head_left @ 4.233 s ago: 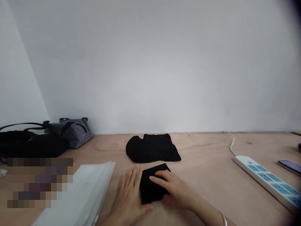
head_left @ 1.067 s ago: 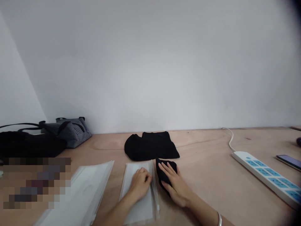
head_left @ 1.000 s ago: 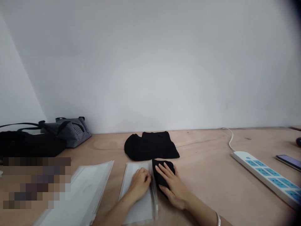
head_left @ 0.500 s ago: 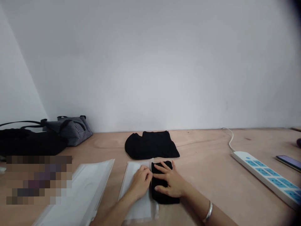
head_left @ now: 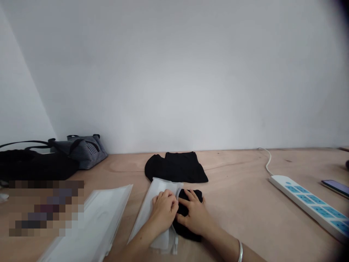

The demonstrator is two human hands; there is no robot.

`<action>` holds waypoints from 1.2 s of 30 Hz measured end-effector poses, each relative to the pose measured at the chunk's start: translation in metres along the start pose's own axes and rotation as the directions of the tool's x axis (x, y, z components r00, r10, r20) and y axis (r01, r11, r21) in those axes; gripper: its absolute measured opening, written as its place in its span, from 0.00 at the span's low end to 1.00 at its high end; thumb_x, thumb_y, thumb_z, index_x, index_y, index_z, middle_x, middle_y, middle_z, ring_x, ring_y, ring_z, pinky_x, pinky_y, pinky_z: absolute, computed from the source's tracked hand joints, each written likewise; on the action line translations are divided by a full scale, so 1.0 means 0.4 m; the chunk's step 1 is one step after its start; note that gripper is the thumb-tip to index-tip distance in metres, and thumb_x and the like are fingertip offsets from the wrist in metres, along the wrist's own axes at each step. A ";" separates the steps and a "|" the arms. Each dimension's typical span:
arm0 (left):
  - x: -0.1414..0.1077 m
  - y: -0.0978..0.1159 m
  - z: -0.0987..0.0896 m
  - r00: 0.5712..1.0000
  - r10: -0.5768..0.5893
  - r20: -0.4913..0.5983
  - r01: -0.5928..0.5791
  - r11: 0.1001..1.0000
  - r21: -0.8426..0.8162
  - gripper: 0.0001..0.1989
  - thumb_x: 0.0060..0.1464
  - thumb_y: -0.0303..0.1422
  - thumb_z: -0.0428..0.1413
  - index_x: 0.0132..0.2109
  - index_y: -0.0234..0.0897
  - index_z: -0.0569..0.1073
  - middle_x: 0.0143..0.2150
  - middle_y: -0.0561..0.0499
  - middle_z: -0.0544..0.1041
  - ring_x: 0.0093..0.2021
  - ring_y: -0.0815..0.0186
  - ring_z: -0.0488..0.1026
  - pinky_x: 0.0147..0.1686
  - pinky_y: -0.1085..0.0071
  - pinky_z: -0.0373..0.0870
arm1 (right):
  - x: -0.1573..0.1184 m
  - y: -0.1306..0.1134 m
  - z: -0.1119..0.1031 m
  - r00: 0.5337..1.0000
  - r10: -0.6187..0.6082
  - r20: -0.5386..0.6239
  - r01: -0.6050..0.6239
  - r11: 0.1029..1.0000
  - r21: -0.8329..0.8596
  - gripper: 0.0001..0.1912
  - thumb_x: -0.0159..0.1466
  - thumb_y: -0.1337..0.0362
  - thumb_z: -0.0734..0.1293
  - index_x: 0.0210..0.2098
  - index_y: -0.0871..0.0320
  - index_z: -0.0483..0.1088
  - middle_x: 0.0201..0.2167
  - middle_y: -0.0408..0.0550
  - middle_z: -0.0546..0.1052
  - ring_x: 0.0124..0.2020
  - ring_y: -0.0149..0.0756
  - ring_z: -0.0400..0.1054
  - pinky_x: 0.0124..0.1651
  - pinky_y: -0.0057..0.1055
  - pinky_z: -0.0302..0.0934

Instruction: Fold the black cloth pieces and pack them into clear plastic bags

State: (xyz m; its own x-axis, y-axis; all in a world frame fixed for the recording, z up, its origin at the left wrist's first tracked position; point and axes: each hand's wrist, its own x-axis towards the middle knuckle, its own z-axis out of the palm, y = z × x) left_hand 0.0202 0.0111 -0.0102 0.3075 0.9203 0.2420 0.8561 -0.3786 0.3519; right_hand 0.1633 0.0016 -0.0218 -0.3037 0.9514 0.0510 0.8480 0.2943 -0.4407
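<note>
A frosted plastic zip bag (head_left: 144, 211) lies on the table in front of me, with a slider at its near right corner. My left hand (head_left: 165, 211) rests on it, fingers curled and pinching the edge of its opening. Against that opening sits a folded black cloth (head_left: 188, 234). My right hand (head_left: 195, 213) grips it from above, thumb on the left side and fingers over the top. Whether the cloth's left edge is inside the bag is hidden by my hands. Another black garment (head_left: 176, 169), lying flat, is just beyond the bag.
A stack of similar frosted bags (head_left: 95, 214) lies to the left. Behind it are a striped bag (head_left: 91, 151) and a black bag (head_left: 35, 165). On the right are a white power strip (head_left: 308, 203) with a cord and a phone (head_left: 336, 187). A blurred patch covers the lower left.
The zip bag has tilted and shifted left and away from me. My right hand has drawn its fingers in around the folded black cloth, which has turned slightly and moved left against the bag's opening.
</note>
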 end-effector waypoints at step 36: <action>-0.091 -0.045 -0.049 0.882 0.463 0.086 -0.448 0.881 -0.150 0.13 0.55 0.41 0.50 0.47 0.47 0.70 0.55 0.51 0.67 0.55 0.60 0.61 0.54 0.62 0.58 | -0.029 0.133 -0.084 0.797 -0.527 0.295 0.523 0.847 0.100 0.62 0.38 0.39 0.69 0.63 0.53 0.35 0.63 0.56 0.40 0.62 0.55 0.31 0.58 0.53 0.21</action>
State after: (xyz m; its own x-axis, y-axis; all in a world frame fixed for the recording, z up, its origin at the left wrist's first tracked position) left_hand -0.0147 -0.0175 -0.0076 0.7033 0.6451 0.2985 0.5545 -0.7607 0.3374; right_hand 0.2264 0.0093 -0.0157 -0.8169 0.5767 0.0083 0.5161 0.7374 -0.4358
